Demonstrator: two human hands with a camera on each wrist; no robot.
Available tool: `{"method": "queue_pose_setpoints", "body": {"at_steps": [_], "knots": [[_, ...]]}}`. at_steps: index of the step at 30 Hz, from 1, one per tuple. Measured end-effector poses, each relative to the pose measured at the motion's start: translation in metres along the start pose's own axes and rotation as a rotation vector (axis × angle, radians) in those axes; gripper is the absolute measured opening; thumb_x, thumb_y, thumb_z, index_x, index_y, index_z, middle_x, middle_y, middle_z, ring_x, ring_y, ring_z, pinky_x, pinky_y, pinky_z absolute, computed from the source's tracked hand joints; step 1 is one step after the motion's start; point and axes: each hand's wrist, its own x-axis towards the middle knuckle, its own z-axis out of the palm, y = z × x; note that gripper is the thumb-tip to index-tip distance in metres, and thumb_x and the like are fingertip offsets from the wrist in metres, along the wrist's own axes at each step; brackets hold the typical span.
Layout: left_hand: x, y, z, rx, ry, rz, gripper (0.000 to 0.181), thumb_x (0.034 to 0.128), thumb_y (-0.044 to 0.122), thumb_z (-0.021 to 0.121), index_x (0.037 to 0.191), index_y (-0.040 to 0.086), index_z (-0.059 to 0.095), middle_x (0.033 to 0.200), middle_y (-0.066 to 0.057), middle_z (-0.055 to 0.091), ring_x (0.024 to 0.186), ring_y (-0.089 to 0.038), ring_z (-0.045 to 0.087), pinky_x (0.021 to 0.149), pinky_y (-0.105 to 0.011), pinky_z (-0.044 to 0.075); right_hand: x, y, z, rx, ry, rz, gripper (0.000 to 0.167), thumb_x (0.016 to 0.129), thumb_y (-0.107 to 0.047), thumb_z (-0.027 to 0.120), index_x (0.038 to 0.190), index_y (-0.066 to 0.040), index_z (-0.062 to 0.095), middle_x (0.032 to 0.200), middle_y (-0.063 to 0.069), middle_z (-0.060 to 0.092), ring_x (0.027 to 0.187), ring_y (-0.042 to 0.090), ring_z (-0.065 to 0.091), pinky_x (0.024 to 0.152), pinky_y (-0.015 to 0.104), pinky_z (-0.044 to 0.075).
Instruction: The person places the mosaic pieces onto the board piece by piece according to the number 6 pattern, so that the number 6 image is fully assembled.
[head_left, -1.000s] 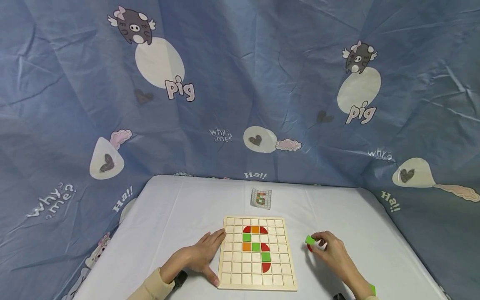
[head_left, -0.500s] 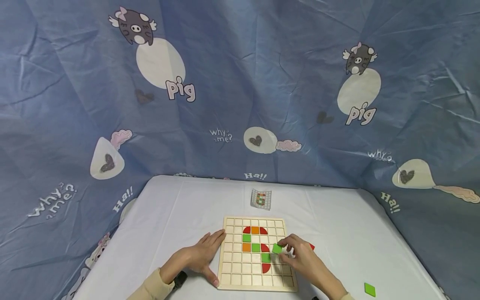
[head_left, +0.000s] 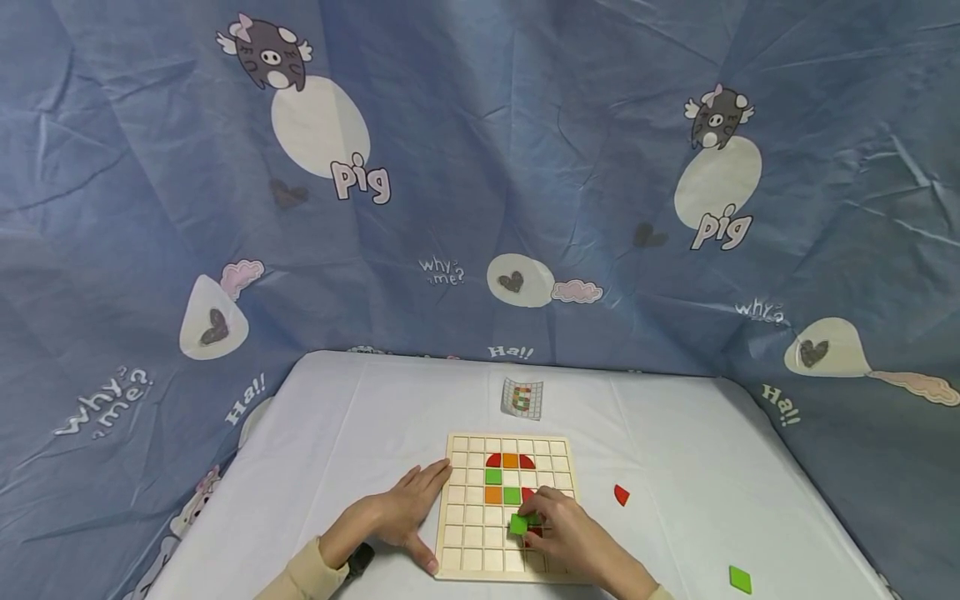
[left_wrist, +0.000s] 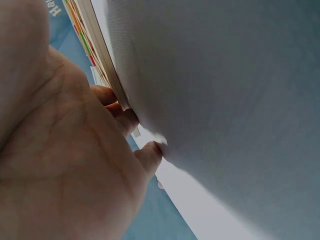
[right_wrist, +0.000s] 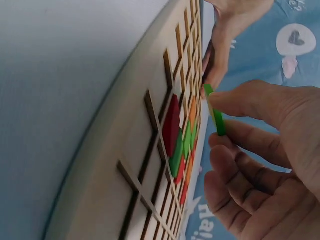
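Observation:
A wooden grid board (head_left: pixel 471 536) lies on the white table, with red, orange and green tiles set in some of its squares. Against its left edge rests my left hand (head_left: pixel 405 510), fingers spread and straight, thumb near the lower left corner. Over the lower middle of the board, my right hand (head_left: pixel 573 533) pinches a green square tile (head_left: pixel 518 524) between thumb and fingers. In the right wrist view that green tile (right_wrist: pixel 215 111) stands on edge, held apart from the board. My right hand partly covers the red and green tiles on the board's right side.
A red quarter-circle tile (head_left: pixel 622 495) lies on the table right of the board. Farther right, near the front, is another green tile (head_left: pixel 740 579). Behind the board sits a small pattern card (head_left: pixel 522 398) showing a coloured grid figure. A blue printed cloth (head_left: pixel 420 208) hangs behind the table.
My right hand has carried the green tile leftward from beside the board to above its lower middle. The red quarter-circle now lies uncovered on the table. My left hand has stayed put.

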Motion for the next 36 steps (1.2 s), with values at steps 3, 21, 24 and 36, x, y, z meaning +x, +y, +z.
{"method": "queue_pose_setpoints", "body": {"at_steps": [3,21,24,36], "knots": [[0.000,0.000,0.000,-0.001,0.000,0.001,0.138,0.0573,0.063,0.083,0.153,-0.003,0.008,0.161,-0.019,0.006,0.150,-0.029,0.010,0.121,-0.051,0.011,0.001,-0.002,0.003,-0.019,-0.046,0.019,0.018,0.082,-0.018,0.077,0.097,-0.012,0.070,0.094,-0.008,0.061,0.082,0.001,0.054,0.070,0.017,0.052],[0.001,-0.006,0.003,0.002,0.004,0.007,0.140,0.0564,0.067,0.080,0.153,-0.003,0.007,0.161,-0.019,0.005,0.150,-0.030,0.009,0.121,-0.052,0.010,0.000,-0.003,0.010,-0.086,-0.099,0.006,0.019,0.083,-0.022,0.076,0.100,-0.018,0.071,0.102,-0.010,0.059,0.090,0.001,0.047,0.073,0.018,0.049],[0.000,-0.003,0.000,0.005,0.002,0.007,0.139,0.0567,0.066,0.081,0.152,-0.004,0.008,0.160,-0.020,0.006,0.150,-0.031,0.010,0.121,-0.052,0.011,0.000,-0.001,0.011,-0.078,-0.092,-0.012,0.017,0.084,-0.024,0.075,0.100,-0.017,0.073,0.099,-0.012,0.058,0.089,0.000,0.047,0.075,0.018,0.050],[0.000,-0.001,0.000,0.007,-0.014,-0.005,0.138,0.0582,0.065,0.081,0.153,-0.003,0.006,0.161,-0.020,0.005,0.150,-0.030,0.009,0.121,-0.051,0.011,-0.007,0.007,0.009,-0.053,-0.034,-0.013,0.018,0.087,-0.025,0.073,0.102,-0.017,0.070,0.102,-0.010,0.061,0.093,0.002,0.052,0.078,0.020,0.052]]}}
